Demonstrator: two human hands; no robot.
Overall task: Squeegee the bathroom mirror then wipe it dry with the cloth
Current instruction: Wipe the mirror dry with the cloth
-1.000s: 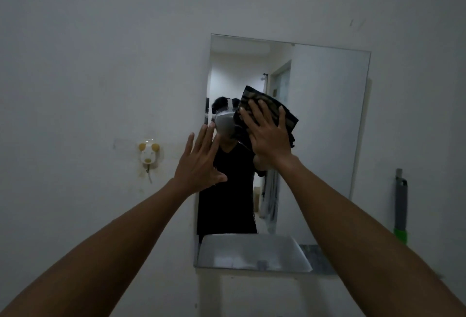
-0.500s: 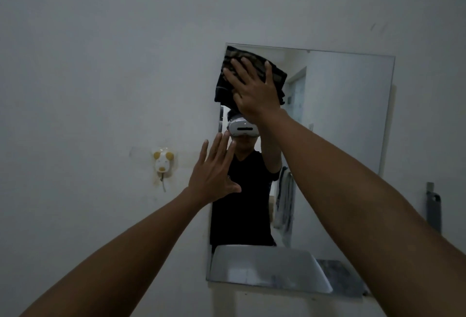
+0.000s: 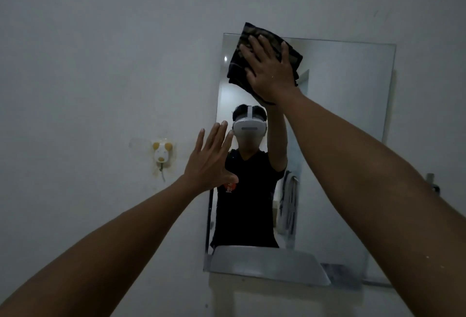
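While the right arm reaches up and forward at full stretch, the right hand (image 3: 271, 70) lies flat, fingers spread, on a dark folded striped cloth (image 3: 262, 58), pinning it to the rectangular frameless wall mirror (image 3: 340, 119) at its top left corner. One corner of the cloth pokes above the mirror's top edge onto the pale grey wall (image 3: 100, 51). The left arm is raised lower, elbow nearly straight, and the left hand (image 3: 210, 161) is wide and holds nothing, palm toward the wall, fingers up and slightly fanned, thumb out to the right, over the mirror's left edge about halfway down; I cannot tell whether it touches the surface. A small white and yellow animal-shaped wall hook (image 3: 162, 154) sits on the wall left of the mirror, near the left hand. The glass reflects a person in a black shirt wearing a white headset.
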